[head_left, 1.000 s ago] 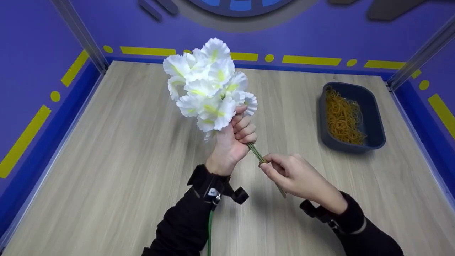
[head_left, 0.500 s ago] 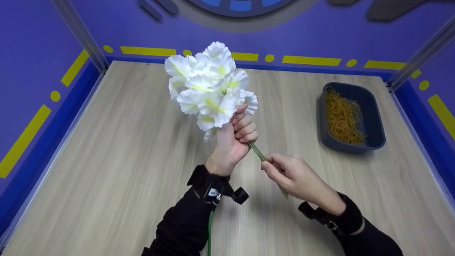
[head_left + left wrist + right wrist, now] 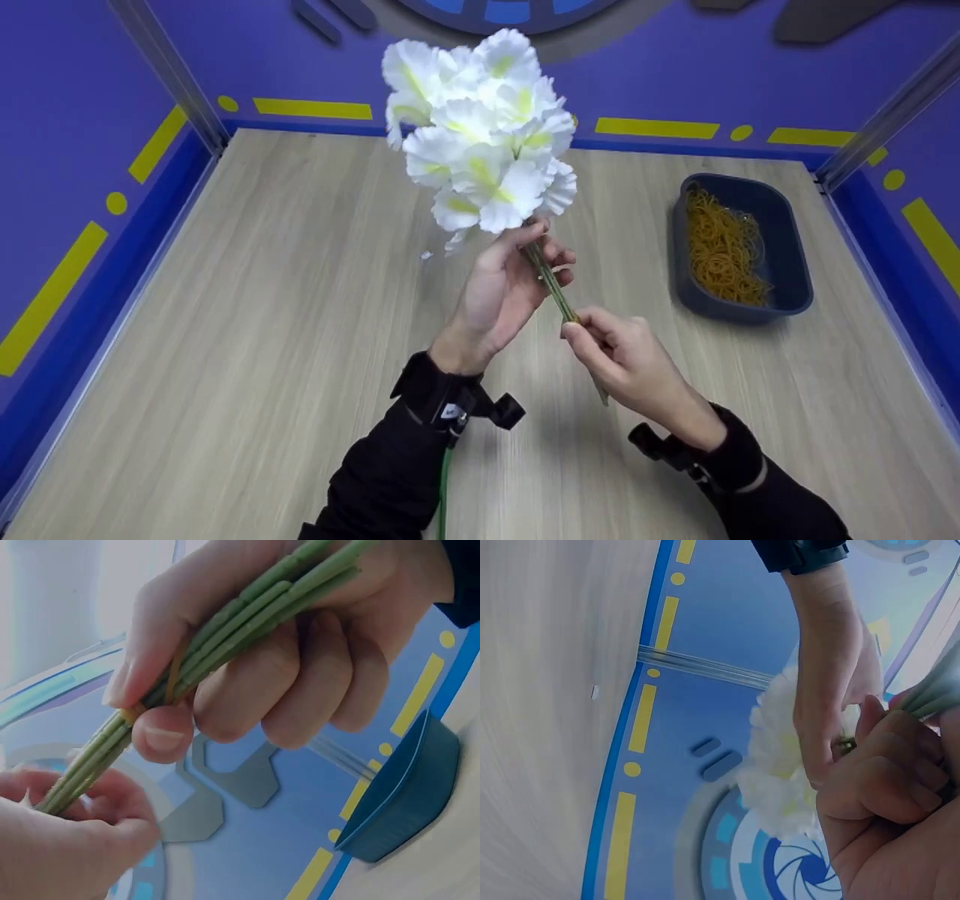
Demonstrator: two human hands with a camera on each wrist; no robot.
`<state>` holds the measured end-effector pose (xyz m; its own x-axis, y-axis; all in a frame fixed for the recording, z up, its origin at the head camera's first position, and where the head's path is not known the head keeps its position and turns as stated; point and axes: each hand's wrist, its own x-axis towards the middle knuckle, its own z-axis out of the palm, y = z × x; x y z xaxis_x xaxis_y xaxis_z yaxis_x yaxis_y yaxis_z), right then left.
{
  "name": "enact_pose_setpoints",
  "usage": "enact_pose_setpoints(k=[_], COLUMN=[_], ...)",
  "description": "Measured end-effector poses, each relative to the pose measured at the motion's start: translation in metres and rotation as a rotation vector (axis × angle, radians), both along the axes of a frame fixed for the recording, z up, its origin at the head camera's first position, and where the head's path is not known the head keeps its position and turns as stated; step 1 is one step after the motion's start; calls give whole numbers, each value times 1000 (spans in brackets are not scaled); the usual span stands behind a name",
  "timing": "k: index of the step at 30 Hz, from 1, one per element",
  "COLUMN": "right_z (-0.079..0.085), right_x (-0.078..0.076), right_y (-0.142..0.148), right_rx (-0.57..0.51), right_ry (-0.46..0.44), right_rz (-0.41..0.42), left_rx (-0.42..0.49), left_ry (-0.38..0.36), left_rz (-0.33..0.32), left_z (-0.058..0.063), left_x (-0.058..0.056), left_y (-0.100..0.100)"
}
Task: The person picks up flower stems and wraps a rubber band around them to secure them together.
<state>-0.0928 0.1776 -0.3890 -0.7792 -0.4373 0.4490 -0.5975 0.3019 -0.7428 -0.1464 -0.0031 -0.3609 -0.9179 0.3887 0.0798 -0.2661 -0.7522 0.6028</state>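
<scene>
A bunch of white artificial flowers (image 3: pixel 480 135) with yellow-green centres is held up above the table, its green stems (image 3: pixel 551 277) slanting down to the right. Thumb and fingers of my left hand (image 3: pixel 499 292) curl loosely round the upper stems, just under the blooms. Lower down, my right hand (image 3: pixel 634 367) pinches the stems between thumb and index finger. At that pinch, an orange-brown rubber band (image 3: pixel 174 671) goes around the stems in the left wrist view. Part of the blooms (image 3: pixel 776 765) shows behind the left hand in the right wrist view.
A dark blue-grey bin (image 3: pixel 787 247) with a tangle of rubber bands (image 3: pixel 720 259) stands at the right back of the wooden table (image 3: pixel 247 337). A tiny white scrap (image 3: pixel 427 256) lies left of the hands. Blue-purple panels (image 3: pixel 660 82) enclose the back and sides.
The left fingers have loosened from a tight fist round the stems. The flowers have moved up and to the right, and the right hand has shifted slightly upward with its pinch.
</scene>
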Motion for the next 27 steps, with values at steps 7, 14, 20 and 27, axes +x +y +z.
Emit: enact_pose_setpoints(k=[7, 14, 20, 27], right_z=[-1, -2, -2, -7], right_x=[-5, -9, -12, -13], right_y=[2, 3, 7, 7], right_rx=[-43, -13, 96, 254], right_ry=[64, 81, 56, 85], right_rz=[-81, -115, -97, -108], left_rx=[-405, -849, -1072, -1227], left_ry=[273, 553, 655, 691], left_rz=[64, 315, 421, 355], left_z=[3, 3, 1, -7], left_x=[3, 4, 5, 2], left_y=[1, -2, -5, 1])
